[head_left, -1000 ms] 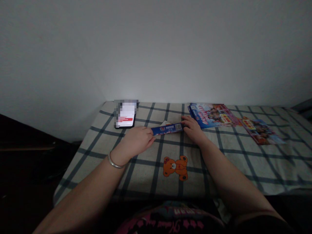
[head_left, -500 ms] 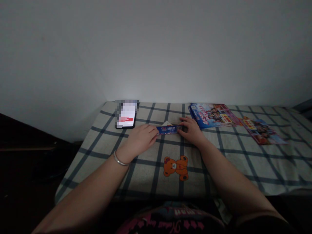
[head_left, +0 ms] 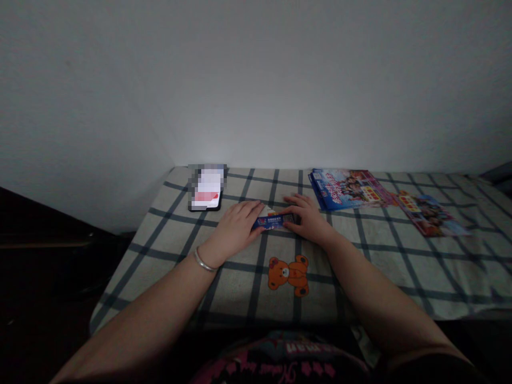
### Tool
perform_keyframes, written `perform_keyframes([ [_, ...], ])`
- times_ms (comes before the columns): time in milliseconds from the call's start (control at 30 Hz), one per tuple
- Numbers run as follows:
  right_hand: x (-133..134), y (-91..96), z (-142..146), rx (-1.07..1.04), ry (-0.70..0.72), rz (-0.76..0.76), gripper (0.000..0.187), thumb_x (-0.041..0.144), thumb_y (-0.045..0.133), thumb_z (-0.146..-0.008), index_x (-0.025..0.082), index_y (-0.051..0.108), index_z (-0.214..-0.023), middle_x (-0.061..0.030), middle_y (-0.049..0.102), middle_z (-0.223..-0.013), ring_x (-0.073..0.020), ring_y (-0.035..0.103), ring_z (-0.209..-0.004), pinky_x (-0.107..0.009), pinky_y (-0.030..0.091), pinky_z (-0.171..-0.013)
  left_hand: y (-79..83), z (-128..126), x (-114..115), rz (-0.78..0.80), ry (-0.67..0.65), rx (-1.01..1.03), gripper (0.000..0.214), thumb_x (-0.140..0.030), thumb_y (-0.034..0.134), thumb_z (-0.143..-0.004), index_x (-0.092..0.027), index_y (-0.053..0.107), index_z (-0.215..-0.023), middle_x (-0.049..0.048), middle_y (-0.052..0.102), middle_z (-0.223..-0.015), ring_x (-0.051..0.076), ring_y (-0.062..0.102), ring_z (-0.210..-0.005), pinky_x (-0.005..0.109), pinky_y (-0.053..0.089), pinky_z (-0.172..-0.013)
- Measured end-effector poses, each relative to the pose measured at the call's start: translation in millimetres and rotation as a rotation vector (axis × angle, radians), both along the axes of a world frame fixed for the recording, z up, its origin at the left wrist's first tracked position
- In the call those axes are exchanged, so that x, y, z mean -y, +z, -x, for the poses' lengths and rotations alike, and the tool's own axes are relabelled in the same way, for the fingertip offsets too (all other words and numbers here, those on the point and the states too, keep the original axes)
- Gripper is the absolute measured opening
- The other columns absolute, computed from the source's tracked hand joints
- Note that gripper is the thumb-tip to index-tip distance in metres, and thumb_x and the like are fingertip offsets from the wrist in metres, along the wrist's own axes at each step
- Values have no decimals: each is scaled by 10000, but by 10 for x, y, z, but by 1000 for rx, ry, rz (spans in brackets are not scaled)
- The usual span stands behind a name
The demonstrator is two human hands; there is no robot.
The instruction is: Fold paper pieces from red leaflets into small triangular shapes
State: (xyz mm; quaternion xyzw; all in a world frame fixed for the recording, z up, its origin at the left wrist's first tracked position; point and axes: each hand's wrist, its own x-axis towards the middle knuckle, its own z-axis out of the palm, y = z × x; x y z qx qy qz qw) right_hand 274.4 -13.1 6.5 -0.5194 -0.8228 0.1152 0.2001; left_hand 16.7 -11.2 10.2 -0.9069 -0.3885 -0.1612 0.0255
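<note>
A folded paper flyer [head_left: 274,221], blue with white print and a QR code, lies between my hands on the checked cloth. A pale piece of its paper shows behind the blue strip. My left hand [head_left: 238,221], with a silver bangle at the wrist, grips the flyer's left end between thumb and fingers. At the right end my right hand [head_left: 308,218] pinches it, thumb in front and fingers behind. Parts of both ends are hidden under my fingers.
A lit phone [head_left: 207,189] lies at the back left, partly blurred out. Several colourful flyers [head_left: 348,189] are stacked at the back right, with another flyer [head_left: 434,213] beside them. An orange bear picture [head_left: 288,276] is on the checked cloth [head_left: 240,288]. A wall rises behind.
Both hands have drawn slightly closer together and the flyer has come a little nearer to me. It now looks tilted, with more of its ends covered by my fingers.
</note>
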Motion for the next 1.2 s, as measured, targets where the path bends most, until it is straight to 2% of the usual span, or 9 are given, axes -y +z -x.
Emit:
perform_keyframes([
  [167, 26, 33, 67, -3, 76, 20, 309, 274, 702, -819, 306, 714, -1126, -35, 548, -1434, -296, 342, -1433, -586, 240, -1170, -44, -10, -1, 11, -10, -10, 578, -416, 503, -968, -130, 392, -1457, 168, 463, -1475, 309, 419, -1361, 512, 330, -1134],
  [300, 13, 3, 68, -29, 60, -1, 383, 271, 724, -795, 240, 692, -1175, -73, 557, -1423, -298, 373, -1411, -546, 275, -1170, -84, -6, -32, 26, -71, -20, 571, -378, 496, -974, -149, 361, -1479, 149, 493, -1455, 306, 390, -1381, 535, 317, -1135],
  [500, 6, -31, 60, -40, 45, -18, 375, 283, 736, -787, 232, 697, -1157, -74, 565, -1412, -294, 369, -1409, -523, 305, -1162, -75, -9, -45, 63, -151, 19, 481, -303, 535, -955, -171, 442, -1409, 136, 535, -1389, 268, 460, -1325, 513, 338, -1137],
  [567, 9, -24, 63, -43, 46, -22, 366, 282, 738, -789, 233, 700, -1150, -73, 567, -1409, -292, 370, -1408, -519, 307, -1162, -74, -11, -28, 48, -139, 39, 484, -299, 535, -954, -178, 434, -1412, 145, 507, -1415, 274, 453, -1335, 522, 325, -1145],
  [700, 1, -22, 62, -47, 71, -28, 310, 273, 739, -789, 240, 719, -1097, -68, 572, -1401, -297, 382, -1401, -526, 311, -1157, -87, -14, 0, 25, -41, 36, 547, -371, 514, -963, -140, 388, -1443, 185, 391, -1517, 316, 341, -1424, 556, 263, -1171],
  [867, -19, -65, 56, -68, 87, -59, 289, 267, 761, -774, 239, 730, -1060, -85, 588, -1377, -315, 402, -1386, -545, 319, -1147, -113, -4, -55, 98, -48, 52, 538, -450, 555, -929, -134, 456, -1354, 177, 423, -1499, 319, 329, -1432, 536, 257, -1181],
  [967, -17, -82, 56, -74, 89, -71, 294, 274, 767, -772, 240, 726, -1062, -88, 592, -1372, -321, 414, -1377, -554, 327, -1141, -134, 4, -95, 131, -70, 126, 533, -473, 619, -882, -149, 477, -1281, 186, 464, -1457, 330, 365, -1412, 566, 279, -1162],
  [1067, -12, -82, 55, -81, 94, -84, 304, 277, 763, -778, 242, 719, -1077, -90, 602, -1360, -323, 429, -1367, -568, 319, -1140, -143, 0, -101, 162, -98, 203, 569, -421, 690, -840, -170, 447, -1289, 166, 530, -1380, 327, 440, -1356, 592, 314, -1135],
  [1200, -19, -74, 54, -113, 115, -103, 320, 268, 749, -790, 226, 700, -1103, -92, 631, -1318, -307, 459, -1342, -545, 351, -1126, -99, -29, -65, 158, -128, 306, 523, -328, 717, -823, -199, 464, -1262, 138, 557, -1315, 299, 497, -1295, 539, 419, -1074],
])
